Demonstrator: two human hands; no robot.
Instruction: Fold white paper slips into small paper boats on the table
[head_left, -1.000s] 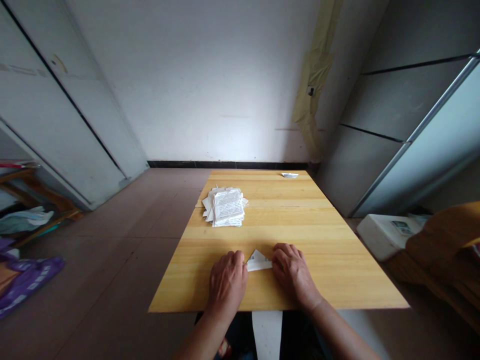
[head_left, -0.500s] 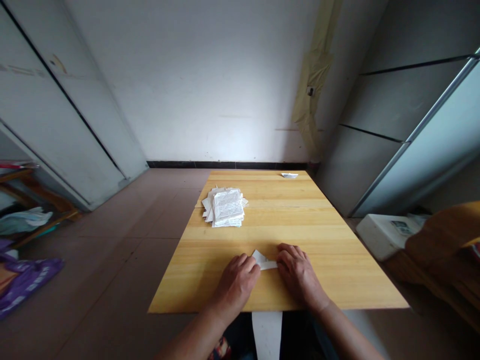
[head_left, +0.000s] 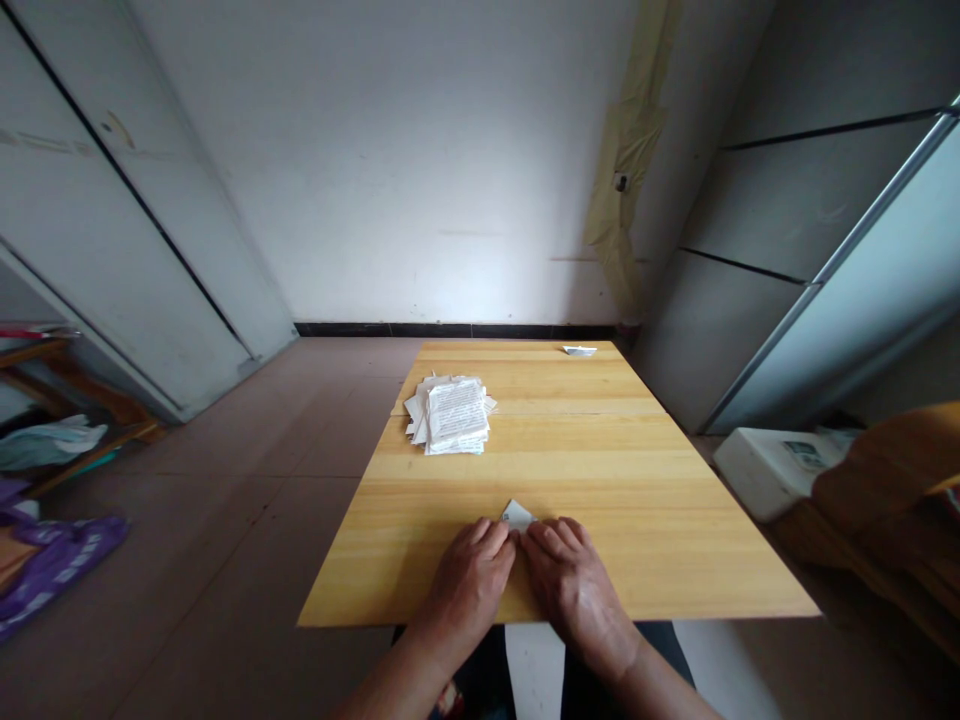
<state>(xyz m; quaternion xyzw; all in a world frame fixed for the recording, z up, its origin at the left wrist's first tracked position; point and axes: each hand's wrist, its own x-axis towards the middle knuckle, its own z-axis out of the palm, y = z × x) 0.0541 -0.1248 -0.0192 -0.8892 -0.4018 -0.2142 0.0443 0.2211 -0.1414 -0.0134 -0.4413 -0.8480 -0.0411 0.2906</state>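
The right hand (head_left: 570, 570) is now brought beside the left hand (head_left: 476, 565), fingers curled over the folded paper (head_left: 516, 514), which is seemingly being creased; whether it is pinched cannot be told.

Smooth wd tabletop (head_left: 592, 440), matt folded ppr (head_left: 516, 514), ppr stack (head_left: 456, 414), bag (head_left: 71, 565) prob. plastic

Wall (head_left: 450, 180): brightest through its lower middle, dimming toward the upper corners; soft shadow at the right.
Worktop (head_left: 570, 440): fairly evenly lit, a faint shadow beside the left hand (head_left: 474, 572).
Right hand (head_left: 574, 580): mild highlight across the back.
Floor (head_left: 300, 440): dim, murky at lower left.
Cabinet (head_left: 757, 200): grey shade, cool bluish sheen on the far-right panel (head_left: 892, 270).
Paper stack (head_left: 457, 412): pale, fairly crisp, print too small to read.
Purple bag (head_left: 67, 570): stretched by wide-angle distortion at the edge.
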